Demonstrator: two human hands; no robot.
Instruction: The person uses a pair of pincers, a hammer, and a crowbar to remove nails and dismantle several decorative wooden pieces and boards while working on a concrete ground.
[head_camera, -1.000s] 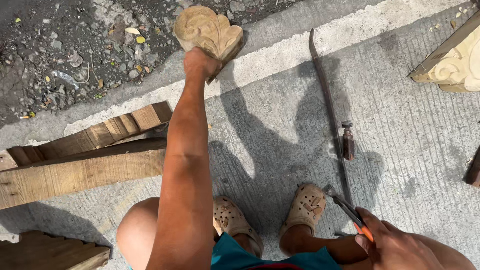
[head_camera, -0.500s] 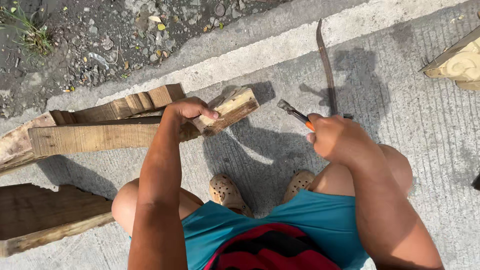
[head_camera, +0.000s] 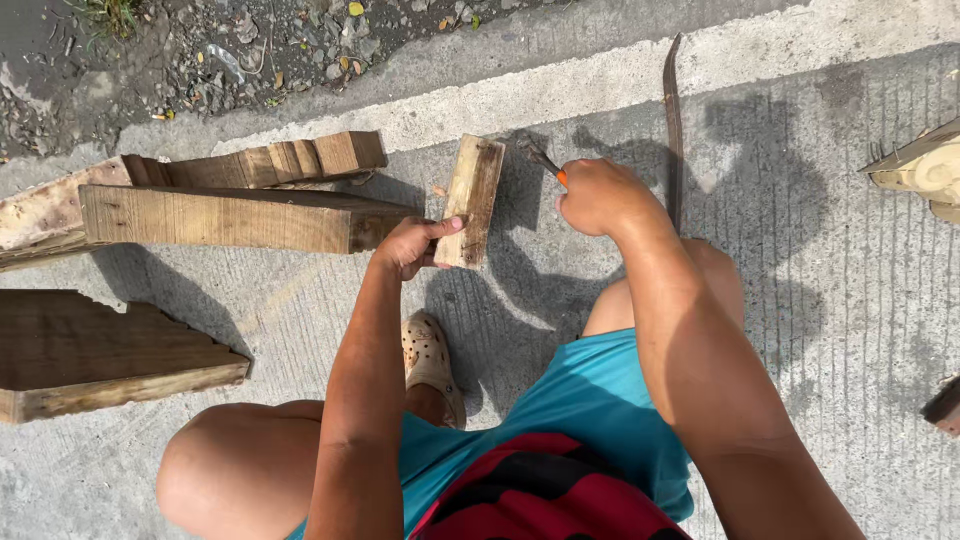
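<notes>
A small wooden block (head_camera: 472, 200) is being gripped at its lower end by the left hand (head_camera: 408, 247), above the concrete pavement (head_camera: 820, 300). An orange-handled chisel (head_camera: 545, 162) is being clenched in the right hand (head_camera: 598, 195), just beside the block.

Outdoor roadside woodworking spot: grooved concrete pavement (head_camera: 820, 300), gravel verge (head_camera: 250, 50) with litter, rough wood planks (head_camera: 230, 215), carved wood piece (head_camera: 925, 170) at edge, hard sunlight.

Sunlit grooved concrete pavement (head_camera: 800, 330) (hard shadows), gravel strip (head_camera: 250, 50) beyond, wooden beams (head_camera: 220, 215) lying left
</notes>
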